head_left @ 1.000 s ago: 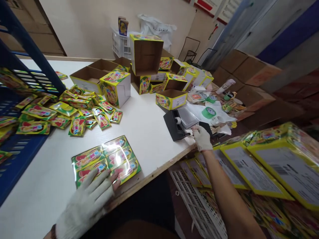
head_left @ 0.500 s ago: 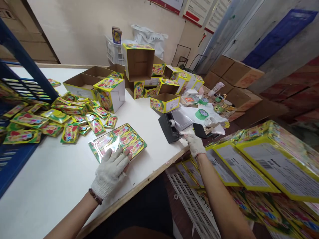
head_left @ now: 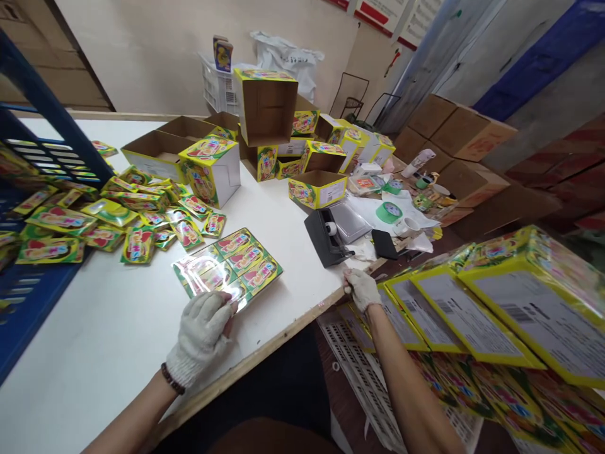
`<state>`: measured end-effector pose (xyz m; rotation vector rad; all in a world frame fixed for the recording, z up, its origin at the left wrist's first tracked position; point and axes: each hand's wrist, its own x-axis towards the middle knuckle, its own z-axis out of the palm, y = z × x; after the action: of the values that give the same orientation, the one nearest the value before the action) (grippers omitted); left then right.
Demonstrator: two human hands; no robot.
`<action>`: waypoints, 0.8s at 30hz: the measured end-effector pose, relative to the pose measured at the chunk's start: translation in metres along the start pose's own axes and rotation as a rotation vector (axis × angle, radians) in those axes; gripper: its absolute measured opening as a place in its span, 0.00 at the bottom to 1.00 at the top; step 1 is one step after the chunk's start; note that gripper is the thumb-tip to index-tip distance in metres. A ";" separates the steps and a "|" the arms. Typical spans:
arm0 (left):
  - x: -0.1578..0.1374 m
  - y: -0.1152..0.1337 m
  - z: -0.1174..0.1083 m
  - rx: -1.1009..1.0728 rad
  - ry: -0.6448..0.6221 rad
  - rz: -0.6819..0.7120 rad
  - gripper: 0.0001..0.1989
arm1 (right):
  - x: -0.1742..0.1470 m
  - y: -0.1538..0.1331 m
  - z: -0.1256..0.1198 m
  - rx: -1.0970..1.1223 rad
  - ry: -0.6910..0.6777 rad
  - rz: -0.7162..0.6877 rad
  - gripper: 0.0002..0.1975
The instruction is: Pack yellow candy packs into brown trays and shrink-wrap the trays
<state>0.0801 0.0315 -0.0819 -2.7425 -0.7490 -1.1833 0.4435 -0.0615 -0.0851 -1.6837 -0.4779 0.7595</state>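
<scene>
A flat box [head_left: 246, 255] with a shiny clear cover, showing several yellow-green packets inside, lies on the white table. My left hand [head_left: 201, 334], in a white knit glove, curls its fingers over the near edge of this box and grips it there. My right hand [head_left: 363, 289], gloved too, is closed at the table's front edge, just below the black tape dispenser [head_left: 324, 243] and apart from it. Whatever its pinched fingers hold is too small to make out. A roll of tape [head_left: 331, 228] sits in the dispenser.
Loose packets [head_left: 137, 243] spill from a blue crate [head_left: 57, 293] at left. Open cartons [head_left: 269, 116] stack at the back. Green tape [head_left: 388, 213], a cup [head_left: 407, 227] and a black flat object [head_left: 384, 244] lie at right. Filled yellow boxes [head_left: 529, 309] stand beside the table.
My right hand has drawn back from the dispenser toward the table edge, its fingers closing. My left hand has slid from lying spread on the box to its near edge, fingers now curled.
</scene>
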 end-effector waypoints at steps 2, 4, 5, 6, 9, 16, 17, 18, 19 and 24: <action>-0.006 0.002 0.001 -0.024 -0.011 -0.034 0.07 | -0.028 -0.003 0.020 0.019 -0.125 0.046 0.24; -0.007 0.003 -0.001 -0.063 -0.042 -0.053 0.06 | -0.062 -0.004 0.051 0.043 -0.269 0.089 0.23; -0.006 0.004 -0.002 -0.083 -0.053 -0.061 0.06 | -0.079 -0.004 0.069 0.061 -0.349 0.109 0.23; -0.004 0.004 -0.004 -0.097 -0.058 -0.074 0.06 | -0.094 -0.004 0.087 0.091 -0.438 0.134 0.22; 0.000 0.004 -0.009 -0.089 -0.042 -0.113 0.10 | -0.124 -0.002 0.132 0.153 -0.593 0.177 0.20; 0.008 0.002 -0.019 0.059 -0.333 0.026 0.21 | -0.126 0.006 0.158 0.142 -0.612 0.249 0.19; 0.011 0.003 -0.020 0.082 -0.371 0.003 0.18 | -0.125 0.008 0.157 0.158 -0.624 0.282 0.19; 0.014 0.005 -0.020 0.095 -0.391 -0.034 0.14 | -0.125 0.009 0.156 0.181 -0.642 0.321 0.20; 0.018 0.007 -0.019 0.100 -0.392 -0.081 0.10 | -0.124 0.010 0.153 0.206 -0.663 0.360 0.20; 0.034 0.025 -0.005 0.170 -0.310 -0.267 0.12 | -0.117 0.012 0.141 0.213 -0.635 0.518 0.23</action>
<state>0.1077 0.0221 -0.0515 -2.7736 -1.2183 -0.6883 0.2610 -0.0442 -0.0861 -1.3501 -0.3705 1.6868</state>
